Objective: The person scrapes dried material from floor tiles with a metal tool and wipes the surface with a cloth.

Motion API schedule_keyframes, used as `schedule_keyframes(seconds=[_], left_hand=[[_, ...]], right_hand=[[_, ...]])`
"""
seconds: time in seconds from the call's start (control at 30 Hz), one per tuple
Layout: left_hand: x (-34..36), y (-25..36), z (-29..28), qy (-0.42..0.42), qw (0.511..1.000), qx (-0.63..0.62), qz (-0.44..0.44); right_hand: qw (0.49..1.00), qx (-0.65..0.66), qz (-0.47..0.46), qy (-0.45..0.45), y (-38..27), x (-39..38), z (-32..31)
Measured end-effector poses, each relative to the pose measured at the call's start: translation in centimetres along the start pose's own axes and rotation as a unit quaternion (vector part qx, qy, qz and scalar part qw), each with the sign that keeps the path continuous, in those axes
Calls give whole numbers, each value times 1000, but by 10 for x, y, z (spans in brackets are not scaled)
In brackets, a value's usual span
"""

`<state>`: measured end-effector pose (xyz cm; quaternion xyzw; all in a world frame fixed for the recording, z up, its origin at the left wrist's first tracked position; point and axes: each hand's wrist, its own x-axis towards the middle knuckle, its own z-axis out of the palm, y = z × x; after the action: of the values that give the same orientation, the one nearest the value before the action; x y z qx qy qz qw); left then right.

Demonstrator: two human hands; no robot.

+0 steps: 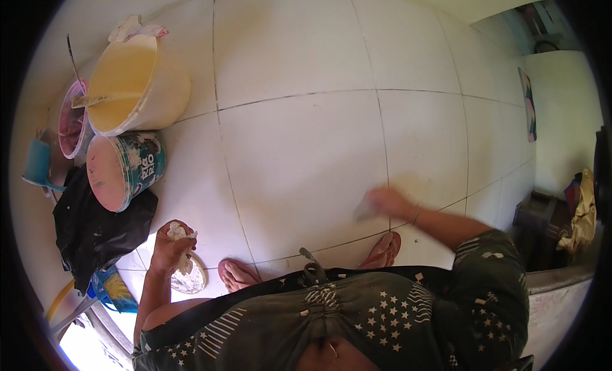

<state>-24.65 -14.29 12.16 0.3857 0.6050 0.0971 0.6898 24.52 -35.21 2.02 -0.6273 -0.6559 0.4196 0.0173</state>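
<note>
Head view, looking down at a white tiled floor. The left hand is closed around a crumpled white rag, held just above a small round lid smeared with white paste. The right hand is blurred and presses against the floor tiles; it seems to hold a pale flat object, though its grip cannot be told. To the left stand a large cream bucket, a pink-filled pot and a black bag.
</note>
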Motion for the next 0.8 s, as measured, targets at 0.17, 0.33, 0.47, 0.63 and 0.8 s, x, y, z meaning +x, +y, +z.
schedule_keyframes(seconds=[0.17,0.33,0.47,0.63,0.8], left_hand=[[2,6,5,-4,999,33,-1],[-2,1,3,-23,1000,13,2],[0,15,9,-15,1000,0,8],[-9,11,5,-15,1000,1,3],[-13,7,1,-7,1000,-13,11]], right_hand=[[998,47,-43,30,-50,15,-16],[989,-2,64,134,-15,40,-119],[996,88,-13,6,-40,-10,49],[999,-9,-42,17,-91,68,-18],[929,-58,61,361,-80,151,-146]])
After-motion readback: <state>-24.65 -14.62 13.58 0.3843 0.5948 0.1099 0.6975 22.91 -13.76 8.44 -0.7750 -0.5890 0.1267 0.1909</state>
